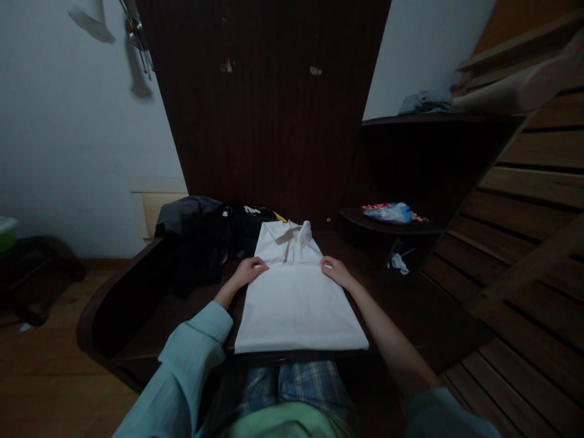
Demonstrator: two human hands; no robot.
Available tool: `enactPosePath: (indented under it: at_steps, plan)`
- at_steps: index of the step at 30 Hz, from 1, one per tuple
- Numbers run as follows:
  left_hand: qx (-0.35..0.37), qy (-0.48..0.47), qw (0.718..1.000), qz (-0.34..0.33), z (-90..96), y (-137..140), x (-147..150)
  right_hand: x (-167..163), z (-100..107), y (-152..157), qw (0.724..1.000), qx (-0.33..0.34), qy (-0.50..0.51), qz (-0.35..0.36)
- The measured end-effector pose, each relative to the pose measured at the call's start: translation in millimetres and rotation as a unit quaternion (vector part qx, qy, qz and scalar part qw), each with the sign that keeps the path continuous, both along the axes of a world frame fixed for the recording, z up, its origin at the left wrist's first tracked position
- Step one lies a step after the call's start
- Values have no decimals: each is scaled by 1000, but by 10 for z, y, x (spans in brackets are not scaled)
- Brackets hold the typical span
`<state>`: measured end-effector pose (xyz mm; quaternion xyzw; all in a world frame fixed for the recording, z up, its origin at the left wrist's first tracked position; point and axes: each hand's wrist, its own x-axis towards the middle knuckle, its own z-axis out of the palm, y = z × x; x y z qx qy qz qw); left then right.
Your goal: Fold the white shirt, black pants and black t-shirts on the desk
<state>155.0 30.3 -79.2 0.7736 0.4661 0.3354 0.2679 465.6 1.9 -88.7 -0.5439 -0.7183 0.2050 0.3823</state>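
A white collared shirt (pixel 298 310) lies folded into a long shape on a dark wooden surface, its collar at the far end and its wide lower edge near my lap. Across it runs a crosswise fold edge, just below the collar part. My left hand (pixel 249 271) pinches the left end of that edge between thumb and fingers. At the right end, my right hand (pixel 336 271) grips the cloth in the same way. Both hands rest close to the surface, at the shirt's sides.
Dark clothes or bags (pixel 196 237) are heaped at the left back. A tall dark panel (pixel 269 121) stands behind the shirt. On the right, a corner shelf (pixel 392 228) bears a blue-white plastic bag (pixel 392 213). Wooden slats (pixel 524 243) lean at far right.
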Motion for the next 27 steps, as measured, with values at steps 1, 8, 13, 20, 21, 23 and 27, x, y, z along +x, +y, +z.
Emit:
enactPosePath:
  at_steps: [1, 8, 13, 20, 21, 23, 27]
  plan:
    - [-3, -8, 1000, -1, -3, 7, -12, 9, -4, 2, 1000, 2, 5, 4]
    - [-17, -54, 998, -22, -16, 16, -74, 53, -29, 11, 1000, 17, 12, 13]
    - [-16, -82, 996, -9, -54, 22, -85, 88, -52, 50, 997, 19, 63, -36]
    - [-61, -120, 991, -20, -45, 85, -155, 169, 21, 33, 986, -86, 138, -24]
    - [-67, -124, 990, -21, -43, 91, -165, 178, 37, 23, 985, -97, 143, -20]
    - [-78, -129, 988, -23, -43, 93, -174, 185, 64, 7, 983, -109, 146, -14]
    - [-85, -132, 987, -14, -36, 76, -159, 163, 103, 0, 981, -113, 155, -26]
